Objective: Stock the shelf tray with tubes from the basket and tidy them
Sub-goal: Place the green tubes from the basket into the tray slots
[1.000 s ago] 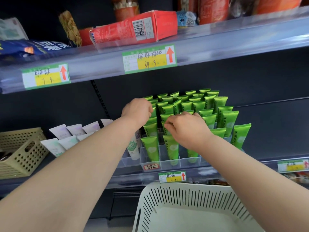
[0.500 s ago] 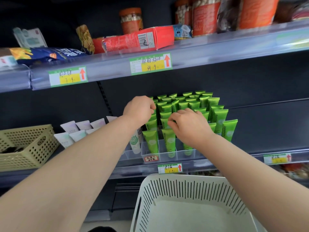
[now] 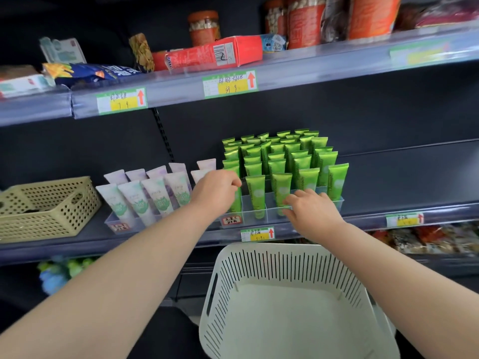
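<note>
Left hand (image 3: 216, 191): back of the hand faces me, fingers curled at the top of the front-corner tube (image 3: 236, 204). Honestly can't tell if it's pinching it or just nudging it.
Right hand (image 3: 315, 211): loose, fingers spread, holding nothing. The fingertips (image 3: 300, 195) rest at the front wall of the shelf tray (image 3: 269, 216), right under the front-row tubes.
What changed: a second ago both hands were buried in the middle rows. Now they've dropped to the front row, one at each end.
Green tubes (image 3: 278, 156): all upright in the tray, just beyond the hands, rows looking pretty even.
Basket (image 3: 259, 294): straight below the hands, and no tubes show in it.
My read: stocking's probably done, so this is the last bit of straightening.
Left of the left hand: pale tubes (image 3: 155, 195), then a beige crate (image 3: 46, 206), neither being touched.
</note>
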Demonstrator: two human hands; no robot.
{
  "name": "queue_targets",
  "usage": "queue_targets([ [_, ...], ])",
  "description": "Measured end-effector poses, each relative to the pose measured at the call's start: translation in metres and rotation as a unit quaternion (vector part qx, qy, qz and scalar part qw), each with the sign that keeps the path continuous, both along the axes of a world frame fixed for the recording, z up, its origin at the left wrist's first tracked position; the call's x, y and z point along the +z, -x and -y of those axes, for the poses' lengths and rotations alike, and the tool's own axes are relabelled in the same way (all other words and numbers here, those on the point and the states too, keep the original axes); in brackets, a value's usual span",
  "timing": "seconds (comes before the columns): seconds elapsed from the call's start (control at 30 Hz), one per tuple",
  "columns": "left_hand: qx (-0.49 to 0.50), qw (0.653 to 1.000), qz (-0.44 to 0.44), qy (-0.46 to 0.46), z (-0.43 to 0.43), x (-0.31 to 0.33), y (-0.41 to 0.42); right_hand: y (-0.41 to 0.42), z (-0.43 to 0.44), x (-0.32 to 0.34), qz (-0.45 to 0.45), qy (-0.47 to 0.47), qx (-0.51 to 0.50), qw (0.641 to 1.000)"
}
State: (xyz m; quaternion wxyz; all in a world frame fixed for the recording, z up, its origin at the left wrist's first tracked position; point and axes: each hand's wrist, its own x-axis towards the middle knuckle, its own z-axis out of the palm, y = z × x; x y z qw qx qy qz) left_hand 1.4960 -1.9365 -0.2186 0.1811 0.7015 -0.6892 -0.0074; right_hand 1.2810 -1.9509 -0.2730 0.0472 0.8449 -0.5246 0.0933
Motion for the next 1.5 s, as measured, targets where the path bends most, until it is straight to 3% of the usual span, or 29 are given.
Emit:
queue_targets([
  [0.17,0.022,0.998,0.038,-0.039,-0.019,-0.031,-0.003,0.001,-0.003,-0.022,-0.021,-0.002,-0.005,1.0],
  [0.67,0.103,0.987,-0.013,-0.122,-0.018,-0.073,0.016,0.008,0.002,-0.049,-0.017,-0.021,-0.047,0.999],
  [1.0,0.147,0.982,-0.019,-0.12,-0.01,-0.073,0.017,0.008,0.006,-0.058,-0.026,-0.007,-0.05,0.998],
  [1.5,0.121,0.986,0.027,-0.116,-0.009,-0.073,0.017,0.015,0.011,-0.06,-0.023,0.014,-0.042,0.999],
])
